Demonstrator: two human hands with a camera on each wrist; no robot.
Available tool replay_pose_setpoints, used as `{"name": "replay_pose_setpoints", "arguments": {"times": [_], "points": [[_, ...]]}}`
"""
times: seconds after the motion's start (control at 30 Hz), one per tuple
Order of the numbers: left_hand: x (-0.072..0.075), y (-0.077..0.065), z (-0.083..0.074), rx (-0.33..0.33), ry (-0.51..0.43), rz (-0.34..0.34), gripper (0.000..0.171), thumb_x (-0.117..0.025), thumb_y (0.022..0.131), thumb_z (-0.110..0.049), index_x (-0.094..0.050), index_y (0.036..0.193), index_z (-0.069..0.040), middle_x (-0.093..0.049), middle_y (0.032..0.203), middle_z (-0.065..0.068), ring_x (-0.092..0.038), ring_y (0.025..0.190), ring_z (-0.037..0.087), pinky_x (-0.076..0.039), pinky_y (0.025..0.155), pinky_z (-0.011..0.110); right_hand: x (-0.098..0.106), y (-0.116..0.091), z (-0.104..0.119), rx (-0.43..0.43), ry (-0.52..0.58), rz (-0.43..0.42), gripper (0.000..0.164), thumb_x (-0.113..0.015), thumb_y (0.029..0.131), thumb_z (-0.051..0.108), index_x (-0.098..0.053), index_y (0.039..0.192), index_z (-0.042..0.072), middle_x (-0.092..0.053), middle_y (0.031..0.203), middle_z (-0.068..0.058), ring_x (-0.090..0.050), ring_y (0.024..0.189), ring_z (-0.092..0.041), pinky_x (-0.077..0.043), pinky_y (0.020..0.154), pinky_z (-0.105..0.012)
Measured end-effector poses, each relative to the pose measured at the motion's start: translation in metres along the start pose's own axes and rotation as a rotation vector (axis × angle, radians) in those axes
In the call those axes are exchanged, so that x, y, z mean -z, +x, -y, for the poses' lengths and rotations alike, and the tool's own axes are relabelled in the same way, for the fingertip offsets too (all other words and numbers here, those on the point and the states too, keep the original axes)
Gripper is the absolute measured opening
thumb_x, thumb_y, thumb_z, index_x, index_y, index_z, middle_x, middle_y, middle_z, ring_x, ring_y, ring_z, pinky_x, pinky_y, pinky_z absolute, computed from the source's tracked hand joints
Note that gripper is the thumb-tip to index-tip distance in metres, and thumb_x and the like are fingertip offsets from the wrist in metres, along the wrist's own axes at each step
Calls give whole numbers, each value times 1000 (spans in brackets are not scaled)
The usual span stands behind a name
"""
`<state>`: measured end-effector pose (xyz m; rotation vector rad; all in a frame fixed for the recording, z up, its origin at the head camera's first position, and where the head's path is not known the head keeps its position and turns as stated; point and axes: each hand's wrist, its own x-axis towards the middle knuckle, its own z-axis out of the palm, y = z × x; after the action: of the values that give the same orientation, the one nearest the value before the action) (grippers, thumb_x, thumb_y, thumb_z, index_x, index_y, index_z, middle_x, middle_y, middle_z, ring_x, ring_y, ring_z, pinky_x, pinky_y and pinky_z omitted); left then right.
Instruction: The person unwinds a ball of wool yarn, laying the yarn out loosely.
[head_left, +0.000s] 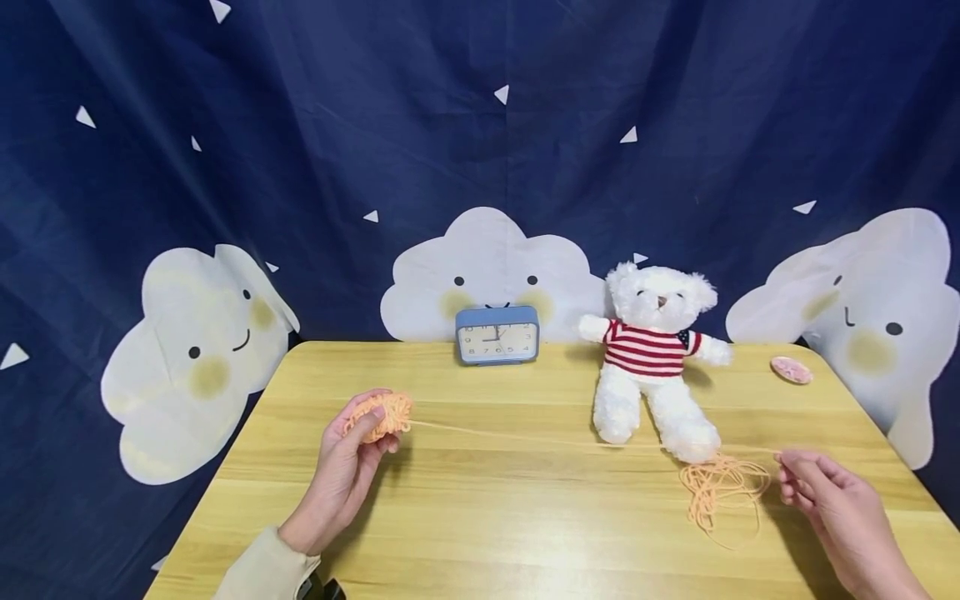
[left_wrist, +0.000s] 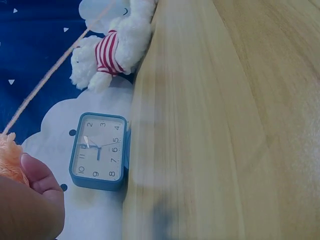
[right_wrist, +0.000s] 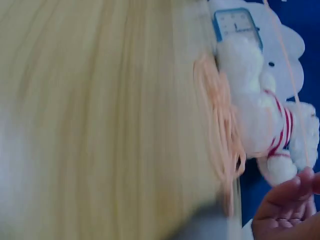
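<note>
- Above the left part of the tabletop (head_left: 525,533), a small ball of orange yarn (head_left: 390,414), gripped in the left hand (head_left: 347,462) with the thumb laid across and the fingers curled around.
- Toward the right edge, the right hand (head_left: 836,500) nearly closed, with only the thin strand (head_left: 480,432) pinched between thumb and fingertip.
- Between both hands, the strand drawn almost straight, passing by the feet of the white teddy bear (head_left: 648,362); touching the fur or not, impossible to tell.
- Just beside one foot of the bear, a loose heap of yarn (head_left: 705,496) with many crossed loops. Probably the weakest point: with a quick pull, a risk of tightening these loops into a knot.
- Possible also, catching of the strand or of a loop on the foot, and from this a bear dragged or tipped over.
- With too much tension, a risk of losing the strand from the right hand, because of so narrow a pinch.
- With too soft a grip on the left, a risk of windings sliding off the end of the ball; with too hard a squeeze, a ball pressed out of shape.
- Less in danger, by judgement: the blue clock (head_left: 497,336), behind the strand and apart from it, and the pink oval object (head_left: 791,370), well away from the heap.
</note>
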<state>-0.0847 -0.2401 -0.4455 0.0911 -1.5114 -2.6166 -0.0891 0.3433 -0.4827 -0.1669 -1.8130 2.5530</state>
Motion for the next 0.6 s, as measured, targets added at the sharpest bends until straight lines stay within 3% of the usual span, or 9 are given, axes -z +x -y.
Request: {"name": "replay_pose_setpoints", "arguments": {"times": [0.13, 0.33, 0.43, 0.6], "points": [[0, 1, -1, -9, -13, 1, 18, -58, 111, 0, -68, 126, -3, -69, 112, 11, -66, 82, 18, -57, 66, 24, 11, 3, 6, -138, -267, -30, 35, -53, 115, 8, -81, 97, 19, -70, 89, 3, -65, 76, -7, -59, 66, -20], [0, 2, -1, -18, -41, 4, 19, -57, 111, 1, -69, 125, -3, -70, 112, 12, -67, 82, 19, -59, 67, 24, 14, 18, 12, -286, -626, 64, 26, -54, 117, 17, -75, 110, 4, -72, 97, 6, -66, 83, -6, -61, 73, -23], [-3, 2, 0, -14, -53, 12, 19, -57, 110, 2, -68, 125, -1, -68, 114, 13, -67, 83, 18, -59, 68, 24, 13, 24, 12, -323, -684, 133, 30, -52, 117, 18, -71, 121, -6, -72, 106, 6, -68, 91, -4, -63, 80, -25], [-5, 1, 1, 4, -63, 9, 19, -56, 110, 2, -67, 125, -2, -66, 115, 13, -67, 84, 17, -60, 69, 24, 5, 23, 7, -281, -698, 180, 39, -52, 117, 14, -58, 136, -19, -70, 117, 8, -68, 98, 0, -62, 85, -24]]}}
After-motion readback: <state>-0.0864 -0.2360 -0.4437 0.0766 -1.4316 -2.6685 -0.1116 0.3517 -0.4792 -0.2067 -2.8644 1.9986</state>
